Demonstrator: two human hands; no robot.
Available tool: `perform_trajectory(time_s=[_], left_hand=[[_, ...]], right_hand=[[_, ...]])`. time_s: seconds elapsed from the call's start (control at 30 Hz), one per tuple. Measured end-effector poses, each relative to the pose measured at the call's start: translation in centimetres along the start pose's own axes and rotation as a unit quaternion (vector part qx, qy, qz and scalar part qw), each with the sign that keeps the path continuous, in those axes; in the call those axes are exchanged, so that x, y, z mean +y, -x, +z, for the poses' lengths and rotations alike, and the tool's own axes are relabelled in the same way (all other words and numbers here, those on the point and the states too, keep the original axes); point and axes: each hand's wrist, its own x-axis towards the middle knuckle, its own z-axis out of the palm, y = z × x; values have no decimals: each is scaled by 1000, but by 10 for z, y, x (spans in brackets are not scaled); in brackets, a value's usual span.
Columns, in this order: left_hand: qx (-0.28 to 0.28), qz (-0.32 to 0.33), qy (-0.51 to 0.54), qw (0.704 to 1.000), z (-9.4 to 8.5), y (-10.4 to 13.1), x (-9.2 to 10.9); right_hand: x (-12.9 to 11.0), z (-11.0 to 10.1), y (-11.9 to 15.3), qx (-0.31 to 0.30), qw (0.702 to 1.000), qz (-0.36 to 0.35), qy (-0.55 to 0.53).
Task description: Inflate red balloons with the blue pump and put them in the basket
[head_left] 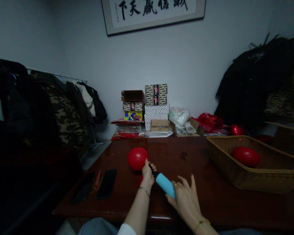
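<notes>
A round red balloon [138, 159] is over the table, its neck side at my left hand [148, 170]. The fingers of that hand are closed around the balloon's neck and the black nozzle end of a light blue hand pump [165, 185]. My right hand [185, 197] is at the pump's near end, with the palm against it and several fingers stretched out and spread. Another bit of red shows just below my left wrist, mostly hidden by it.
A wicker basket [259, 181] with a red balloon [246, 157] stands at the right of the brown table [186, 209]. Dark flat objects, one a phone [107, 183], lie at left. Black loops [183, 156] lie farther back. Stacked boxes [156, 112] stand behind the table.
</notes>
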Motion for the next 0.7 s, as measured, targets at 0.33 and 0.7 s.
perform_trajectory(time_s=[0.33,0.7], left_hand=[[18,9,5,1000,-7,-7,0],[18,26,15,999,-12,-20,27]], right_hand=[[-1,5,6,-3,1000,0,0],[34,-1,43,37,998,-28,-37]])
